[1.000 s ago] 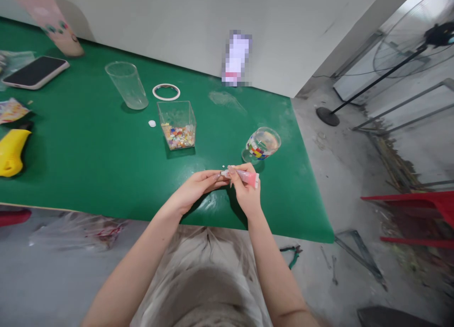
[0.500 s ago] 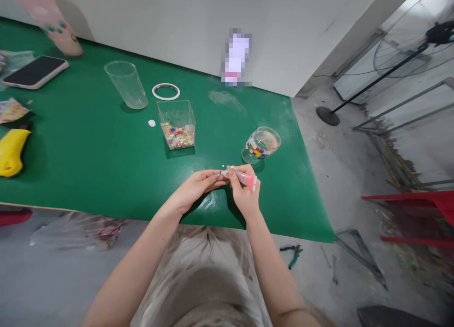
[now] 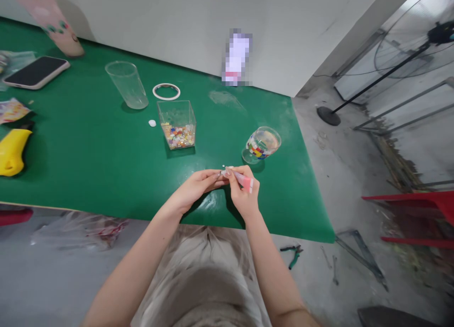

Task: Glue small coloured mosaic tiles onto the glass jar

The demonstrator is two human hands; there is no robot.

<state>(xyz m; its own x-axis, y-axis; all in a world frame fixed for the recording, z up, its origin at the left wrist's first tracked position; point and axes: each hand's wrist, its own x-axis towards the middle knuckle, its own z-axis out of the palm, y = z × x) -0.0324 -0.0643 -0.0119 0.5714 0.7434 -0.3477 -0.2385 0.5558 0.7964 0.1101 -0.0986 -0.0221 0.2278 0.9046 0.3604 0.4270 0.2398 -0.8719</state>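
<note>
My right hand (image 3: pixel 243 194) is closed around a small pink squeeze tube (image 3: pixel 244 180), its nozzle pointing left. Meeting it at the nozzle end, my left hand (image 3: pixel 198 187) pinches with thumb and fingers; what lies between them is too small to make out. Just beyond the fingertips a tiny white bit (image 3: pixel 223 166) lies on the table. A clear footed glass (image 3: pixel 262 145) with a band of coloured mosaic tiles stands past my right hand. Farther left is a clear square container (image 3: pixel 179 128) with many small coloured pieces in its bottom.
The green table (image 3: pixel 106 176) also holds a clear tall cup (image 3: pixel 129 88), a white ring (image 3: pixel 166 91), a white lump (image 3: pixel 152 123), a phone (image 3: pixel 37 73), a yellow-handled tool (image 3: pixel 12 152) and a pink tumbler (image 3: pixel 56 27). Pliers (image 3: pixel 292 255) lie on the floor.
The pink tube has tilted a little in my right hand, its tail end lower and slightly left. My left hand stays in place.
</note>
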